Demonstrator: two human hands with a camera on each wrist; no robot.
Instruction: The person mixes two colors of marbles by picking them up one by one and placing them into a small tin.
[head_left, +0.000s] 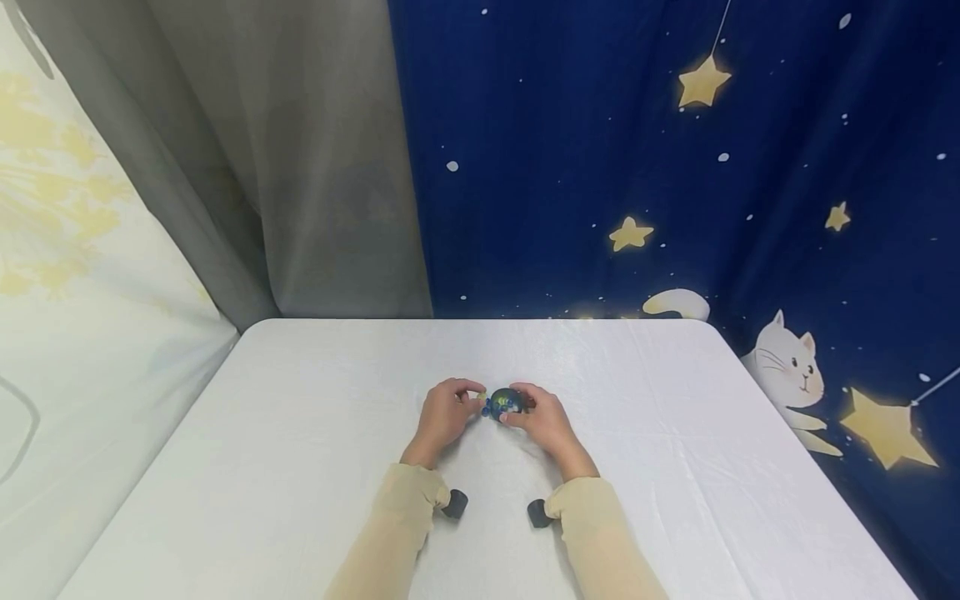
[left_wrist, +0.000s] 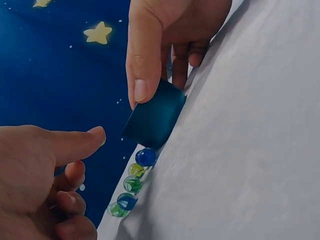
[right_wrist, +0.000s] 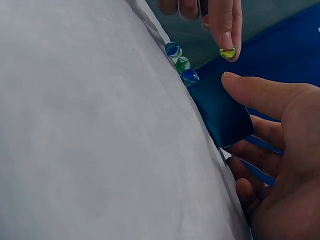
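A small dark teal cup [head_left: 506, 403] stands on the white table, and green, yellow and whitish colours show in its round mouth. My right hand [head_left: 543, 419] holds the cup from the right, its thumb [right_wrist: 260, 92] on the near side and its fingers behind. On the other side, my left hand [head_left: 446, 412] pinches a yellow-green marble [right_wrist: 228, 53] between thumb and fingertip, a little above the cup's rim. Several glass marbles lie close to the cup's left side, including a blue marble [left_wrist: 146, 157] and a green marble [left_wrist: 132, 184].
The white-covered table [head_left: 300, 467] has rounded far corners. Behind it hang a grey curtain [head_left: 337, 167] and a dark blue curtain [head_left: 540, 167] with stars. A black block-shaped device [head_left: 453, 504] sits at the left wrist, and a matching device [head_left: 538, 513] at the right.
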